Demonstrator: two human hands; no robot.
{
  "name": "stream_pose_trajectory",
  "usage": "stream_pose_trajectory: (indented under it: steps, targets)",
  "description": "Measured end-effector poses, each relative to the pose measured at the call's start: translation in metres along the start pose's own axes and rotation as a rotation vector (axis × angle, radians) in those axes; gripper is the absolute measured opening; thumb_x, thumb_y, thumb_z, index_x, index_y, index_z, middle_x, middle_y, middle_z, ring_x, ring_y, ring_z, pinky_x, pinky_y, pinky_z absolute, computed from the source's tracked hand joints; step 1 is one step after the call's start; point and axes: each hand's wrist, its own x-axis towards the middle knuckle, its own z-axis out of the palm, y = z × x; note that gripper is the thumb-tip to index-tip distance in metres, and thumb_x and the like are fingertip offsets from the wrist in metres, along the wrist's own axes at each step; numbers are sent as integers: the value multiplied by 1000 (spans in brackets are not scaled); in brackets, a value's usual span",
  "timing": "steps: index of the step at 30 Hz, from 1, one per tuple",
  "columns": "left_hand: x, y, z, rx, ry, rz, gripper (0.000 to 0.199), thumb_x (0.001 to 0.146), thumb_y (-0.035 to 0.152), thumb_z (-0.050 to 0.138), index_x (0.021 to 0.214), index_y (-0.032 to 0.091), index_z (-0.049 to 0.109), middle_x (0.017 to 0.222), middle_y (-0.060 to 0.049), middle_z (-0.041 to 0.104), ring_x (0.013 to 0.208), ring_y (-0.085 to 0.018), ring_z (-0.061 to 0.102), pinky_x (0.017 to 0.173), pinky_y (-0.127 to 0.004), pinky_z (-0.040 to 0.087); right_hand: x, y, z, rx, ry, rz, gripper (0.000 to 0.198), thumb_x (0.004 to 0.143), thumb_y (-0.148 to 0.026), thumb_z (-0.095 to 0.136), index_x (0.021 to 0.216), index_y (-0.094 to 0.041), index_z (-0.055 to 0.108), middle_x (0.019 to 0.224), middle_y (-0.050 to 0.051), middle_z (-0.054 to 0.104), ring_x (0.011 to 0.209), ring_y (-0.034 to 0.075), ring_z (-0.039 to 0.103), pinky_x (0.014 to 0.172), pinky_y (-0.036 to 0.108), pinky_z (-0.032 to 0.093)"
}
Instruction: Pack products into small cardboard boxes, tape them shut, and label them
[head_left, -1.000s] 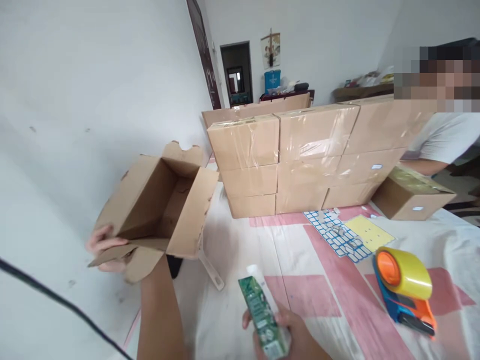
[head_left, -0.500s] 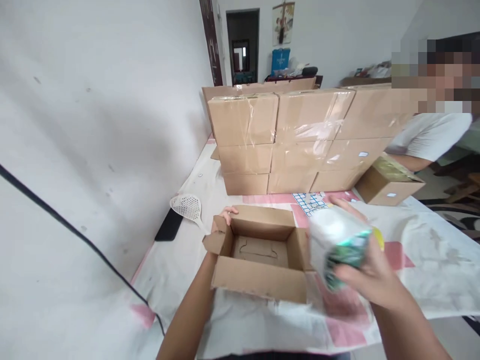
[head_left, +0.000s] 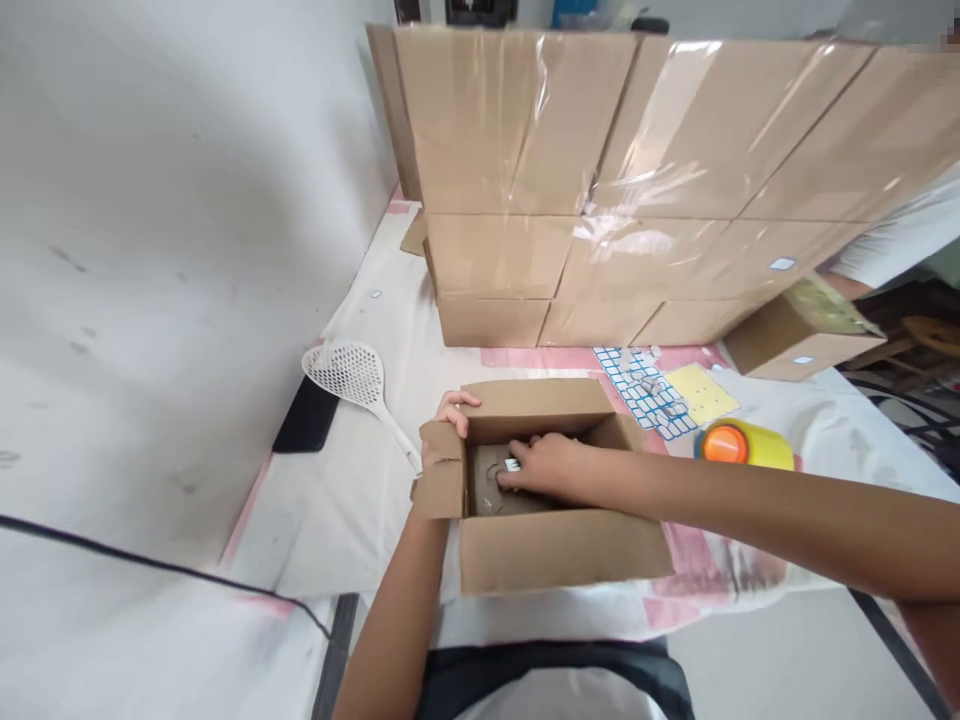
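Note:
An uncovered cardboard box (head_left: pixel 566 552) stands before me on the cloth-covered table, its flaps folded outward. My left hand (head_left: pixel 454 412) is wrapped round its back left corner, with the forearm running outside the left flap. My right hand (head_left: pixel 551 468) reaches down inside the box, fingers curled near the bottom. At its thumb and fingertips shows a small white piece (head_left: pixel 513 464) with dark marks, too small to name. The palm and the other fingertips are hidden from view.
Tape-sealed cartons (head_left: pixel 487 255) form a wall behind the box. To the left lie a white slotted strainer (head_left: pixel 349 375) and a black flat object (head_left: pixel 306 418). On the right are blue-edged labels (head_left: pixel 649 395), a yellow note pad (head_left: pixel 701 392), a yellow-orange roll (head_left: pixel 765 446) and another carton (head_left: pixel 799 340).
My right hand has moved left and down into the box. The shiny white-and-green package it held is no longer in sight. My view has tilted down; my left hand stays on the box.

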Motion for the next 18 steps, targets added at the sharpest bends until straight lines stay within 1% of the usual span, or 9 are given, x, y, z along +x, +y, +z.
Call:
stream_pose_trajectory:
  steps: [2, 5, 9, 12, 15, 18]
  targets:
    - [-3, 7, 3, -28, 1, -20, 59, 76, 82, 58, 63, 25, 51, 104, -10, 64, 98, -27, 62, 96, -44, 51, 8, -3, 7, -7, 11, 6, 37, 97, -19, 55, 133, -26, 59, 115, 17, 66, 71, 22, 70, 61, 32, 49]
    - [-7, 17, 8, -62, 15, -47, 55, 81, 77, 57, 65, 25, 53, 109, -9, 63, 102, -27, 61, 100, -43, 48, 11, -7, 7, 50, 39, -13, 36, 98, -25, 56, 134, -21, 57, 111, 18, 68, 66, 21, 69, 60, 31, 48]
    - [-8, 23, 9, -74, 21, -84, 52, 84, 73, 57, 65, 24, 53, 108, -9, 63, 101, -27, 60, 101, -43, 47, 7, -10, 2, 65, 29, -4, 32, 100, -15, 48, 130, -20, 58, 112, 18, 69, 68, 21, 70, 62, 31, 48]
    - [-8, 23, 6, -70, -7, -97, 55, 83, 77, 56, 66, 24, 52, 109, -10, 64, 101, -28, 60, 100, -43, 47, 9, -10, 2, 42, 36, 37, 36, 99, -10, 48, 131, -22, 58, 119, 19, 68, 76, 25, 73, 63, 33, 50]
    - [-9, 23, 6, -56, -12, -101, 59, 80, 81, 55, 66, 24, 51, 109, -10, 63, 102, -28, 59, 103, -44, 46, 12, -9, 7, 39, 30, 73, 38, 97, -12, 54, 133, -24, 58, 124, 20, 67, 84, 27, 74, 66, 33, 51]
    - [-10, 22, 7, -60, 11, -98, 59, 79, 82, 56, 67, 24, 51, 110, -9, 60, 103, -28, 58, 107, -44, 43, 15, -6, 14, 54, 57, 16, 37, 98, -16, 56, 134, -26, 57, 118, 17, 68, 86, 27, 74, 68, 34, 51]
